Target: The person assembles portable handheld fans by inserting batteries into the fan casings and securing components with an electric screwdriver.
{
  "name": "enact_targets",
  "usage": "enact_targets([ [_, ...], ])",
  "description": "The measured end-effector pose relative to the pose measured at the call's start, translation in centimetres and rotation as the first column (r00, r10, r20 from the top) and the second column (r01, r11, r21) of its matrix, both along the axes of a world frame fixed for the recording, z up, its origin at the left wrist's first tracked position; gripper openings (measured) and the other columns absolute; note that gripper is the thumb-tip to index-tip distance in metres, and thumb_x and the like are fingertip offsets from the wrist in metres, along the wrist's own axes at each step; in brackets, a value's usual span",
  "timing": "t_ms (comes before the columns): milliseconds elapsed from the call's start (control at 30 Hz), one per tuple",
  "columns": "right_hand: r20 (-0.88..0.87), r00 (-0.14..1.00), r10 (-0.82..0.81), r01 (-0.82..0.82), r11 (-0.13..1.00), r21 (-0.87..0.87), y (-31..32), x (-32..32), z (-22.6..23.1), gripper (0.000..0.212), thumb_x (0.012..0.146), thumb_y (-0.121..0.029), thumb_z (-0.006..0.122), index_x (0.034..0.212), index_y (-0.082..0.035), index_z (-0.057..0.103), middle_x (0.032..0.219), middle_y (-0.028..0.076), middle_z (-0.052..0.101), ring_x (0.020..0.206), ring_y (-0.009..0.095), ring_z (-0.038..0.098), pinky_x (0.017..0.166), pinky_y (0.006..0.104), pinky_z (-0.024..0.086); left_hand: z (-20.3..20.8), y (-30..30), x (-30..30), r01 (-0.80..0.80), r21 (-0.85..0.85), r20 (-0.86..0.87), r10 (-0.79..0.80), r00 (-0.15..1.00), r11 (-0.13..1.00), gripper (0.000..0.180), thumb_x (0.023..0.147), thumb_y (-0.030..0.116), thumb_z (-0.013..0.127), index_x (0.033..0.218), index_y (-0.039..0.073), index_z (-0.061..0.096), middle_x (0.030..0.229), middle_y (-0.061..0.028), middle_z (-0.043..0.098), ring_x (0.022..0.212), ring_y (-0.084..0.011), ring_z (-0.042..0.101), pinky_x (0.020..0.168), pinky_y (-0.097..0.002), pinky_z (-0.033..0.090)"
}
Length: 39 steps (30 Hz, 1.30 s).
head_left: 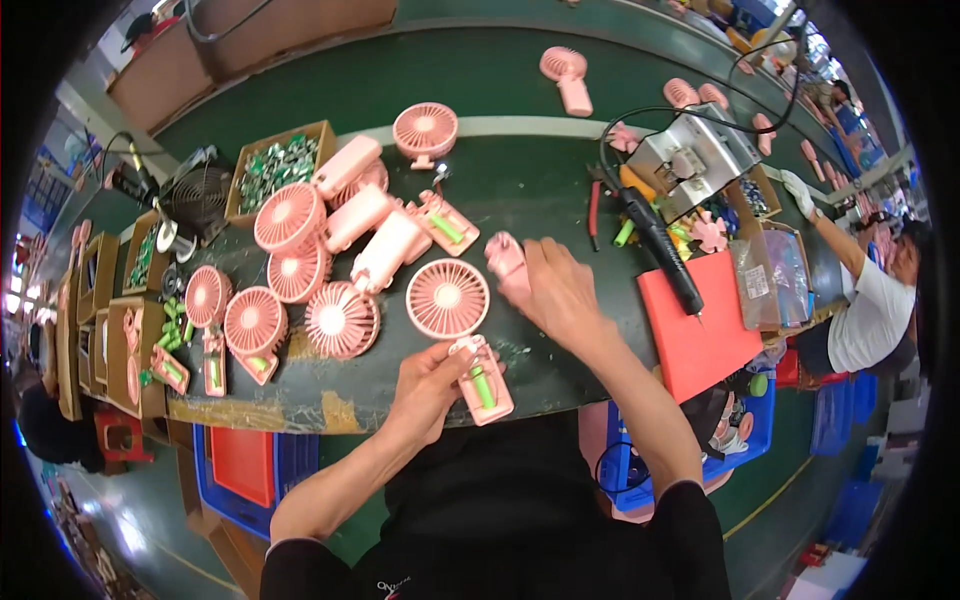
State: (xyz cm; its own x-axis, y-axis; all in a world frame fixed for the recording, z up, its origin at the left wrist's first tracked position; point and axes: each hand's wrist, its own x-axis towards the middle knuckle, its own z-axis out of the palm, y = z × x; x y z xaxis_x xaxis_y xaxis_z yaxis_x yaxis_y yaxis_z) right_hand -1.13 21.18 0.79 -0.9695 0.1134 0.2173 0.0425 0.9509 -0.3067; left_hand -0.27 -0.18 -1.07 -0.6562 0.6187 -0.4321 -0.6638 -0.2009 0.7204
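My left hand [422,388] is closed on a pink handheld fan near the table's front edge. Its round grille [448,298] points away from me, and its opened handle [486,388] shows a green battery inside. To the right, my right hand [560,290] grips a pink plastic handle piece [508,262], partly covered by the fingers. This piece is apart from the fan. Left of my hands lie several pink fans, among them one with its grille up [343,318], and closed pink handles [390,248]. Another opened handle with a battery [447,226] lies behind the grille.
A black electric screwdriver [660,250] rests by a red sheet [703,325] at right, near a metal fixture [690,162]. A cardboard box of circuit boards [280,172] stands back left. Beyond, a belt carries a fan [567,78]. A person [868,310] works at far right.
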Motion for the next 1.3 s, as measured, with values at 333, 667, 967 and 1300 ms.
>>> enact_targets([
  [333, 0.218, 0.976, -0.027, 0.219, 0.172, -0.960, 2.8, 6.0, 0.0, 0.033, 0.096, -0.021, 0.052, 0.119, 0.002, 0.056, 0.090, 0.009, 0.065, 0.067, 0.011, 0.058, 0.050, 0.0235, 0.045, 0.9, 3.3, -0.8, -0.101, 0.111, 0.202, 0.077, 0.976, 0.989, 0.032, 0.097, 0.022, 0.055, 0.114, -0.005, 0.057, 0.112, -0.0168, 0.065, 0.103, -0.0241, 0.064, 0.094, -0.0397, 0.050],
  [667, -0.287, 0.957, 0.046, -0.113, 0.969, -0.221, -1.4, 8.3, 1.0, 0.041, 0.081, -0.006, 0.067, 0.120, 0.001, 0.059, 0.107, 0.019, 0.058, 0.086, 0.035, 0.055, 0.073, 0.0413, 0.047, 0.0, 5.9, -0.2, -0.187, 0.192, 0.255, 0.135, 0.958, 0.963, 0.046, 0.098, 0.043, 0.051, 0.119, 0.002, 0.054, 0.115, -0.0109, 0.061, 0.108, -0.0205, 0.059, 0.095, -0.0390, 0.047],
  [967, -0.281, 0.957, 0.076, -0.096, 0.994, -0.059, -2.5, 8.1, 0.1, 0.053, 0.070, -0.002, 0.073, 0.121, -0.001, 0.059, 0.106, 0.016, 0.055, 0.085, 0.033, 0.052, 0.072, 0.0402, 0.045, 0.3, 6.2, 0.0, -0.196, 0.185, 0.268, 0.142, 0.953, 0.963, 0.054, 0.098, 0.050, 0.048, 0.122, 0.002, 0.053, 0.119, -0.0124, 0.060, 0.110, -0.0209, 0.059, 0.096, -0.0387, 0.045],
  [1300, -0.264, 0.964, 0.038, -0.043, 0.999, -0.013, -2.2, 8.5, 0.3, 0.055, 0.066, -0.006, 0.073, 0.119, -0.004, 0.060, 0.100, 0.014, 0.055, 0.082, 0.033, 0.052, 0.069, 0.0414, 0.046, 0.1, 7.2, -0.1, -0.198, 0.144, 0.247, 0.159, 0.956, 0.969, 0.041, 0.099, 0.035, 0.053, 0.115, -0.002, 0.059, 0.112, -0.0123, 0.065, 0.103, -0.0211, 0.063, 0.091, -0.0359, 0.048],
])
